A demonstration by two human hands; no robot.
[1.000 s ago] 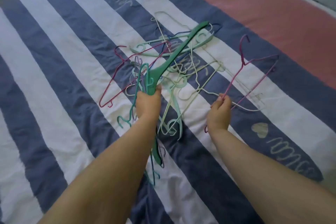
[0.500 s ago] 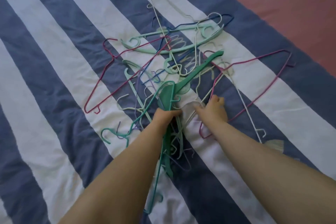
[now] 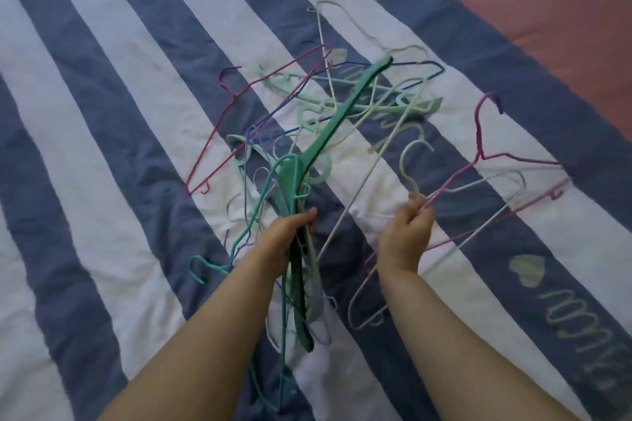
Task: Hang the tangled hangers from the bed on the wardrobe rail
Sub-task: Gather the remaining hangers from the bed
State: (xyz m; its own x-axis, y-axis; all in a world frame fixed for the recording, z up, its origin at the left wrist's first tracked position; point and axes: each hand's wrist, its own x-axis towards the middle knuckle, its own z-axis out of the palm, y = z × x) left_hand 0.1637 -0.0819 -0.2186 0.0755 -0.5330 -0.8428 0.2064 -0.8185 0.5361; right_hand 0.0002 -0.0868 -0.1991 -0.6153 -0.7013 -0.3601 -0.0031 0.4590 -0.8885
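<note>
A tangle of thin wire and plastic hangers (image 3: 342, 120) lies on the striped bed cover (image 3: 102, 147). My left hand (image 3: 290, 232) is shut on a bunch of them, with a thick dark green plastic hanger (image 3: 345, 109) running up and right from my fist and its lower end hanging below my wrist. My right hand (image 3: 408, 232) is shut on a magenta wire hanger (image 3: 485, 157) and a pale wire one, pulled out to the right of the pile. A red wire hanger (image 3: 219, 133) lies loose at the left. The wardrobe rail is out of view.
The cover has blue and white stripes with a pink band (image 3: 547, 10) at the far right. Embroidered writing and a pale heart (image 3: 526, 270) sit on the blue stripe by my right arm.
My right hand has moved right and pulled the magenta hanger out away from the pile. My left hand still grips the green bunch, which is lifted and tilted up to the right.
</note>
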